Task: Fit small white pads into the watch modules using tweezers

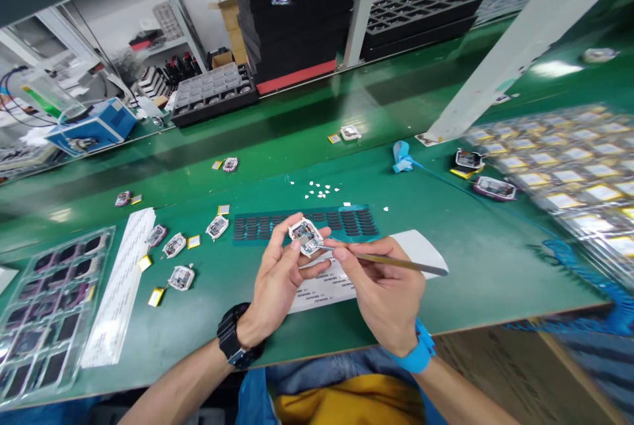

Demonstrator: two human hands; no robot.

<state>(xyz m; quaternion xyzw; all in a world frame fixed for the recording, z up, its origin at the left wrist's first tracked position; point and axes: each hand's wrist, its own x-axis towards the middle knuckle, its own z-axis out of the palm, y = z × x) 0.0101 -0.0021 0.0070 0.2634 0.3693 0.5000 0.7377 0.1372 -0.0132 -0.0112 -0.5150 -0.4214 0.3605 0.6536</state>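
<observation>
Between the thumb and fingers of my left hand is a small white-rimmed watch case, its circuit board facing up. My right hand grips metal tweezers, whose tip touches or nearly touches the lower right of the board. Whether the tip pinches anything is too small to tell. Below both hands lies a white printed sheet. Just behind them is a strip of black pads on a blue-green backing. Small white pieces are scattered farther back.
Several opened watch cases with batteries lie to the left, near a clear tray of dark screens. Trays of batteries cover the right side. A slanted white post rises at the back right. A blue coiled cord hangs over the right edge.
</observation>
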